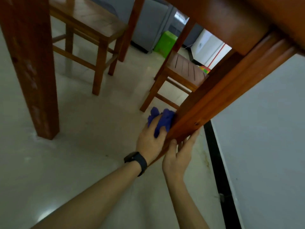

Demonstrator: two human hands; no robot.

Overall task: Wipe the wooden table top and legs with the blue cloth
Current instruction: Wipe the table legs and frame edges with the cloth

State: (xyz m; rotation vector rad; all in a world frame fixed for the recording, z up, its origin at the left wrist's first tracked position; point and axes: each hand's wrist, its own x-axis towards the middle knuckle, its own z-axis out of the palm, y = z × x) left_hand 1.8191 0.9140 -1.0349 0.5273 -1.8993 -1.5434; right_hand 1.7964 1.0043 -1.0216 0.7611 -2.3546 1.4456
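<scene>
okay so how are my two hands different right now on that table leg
The left hand grips the blue cloth against the table leg; the right hand holds no cloth. The left wears a black watch; the right wrist is bare. Both touch the leg near its foot.

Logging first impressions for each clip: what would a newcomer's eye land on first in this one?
First the blue cloth, bunched in the left hand and pressed against the near table leg low down by the floor. Next the right hand, steadying that leg from the other side with its fingers along the wood. Then the black watch on the left wrist and the bright green bin far back under the table.
</scene>
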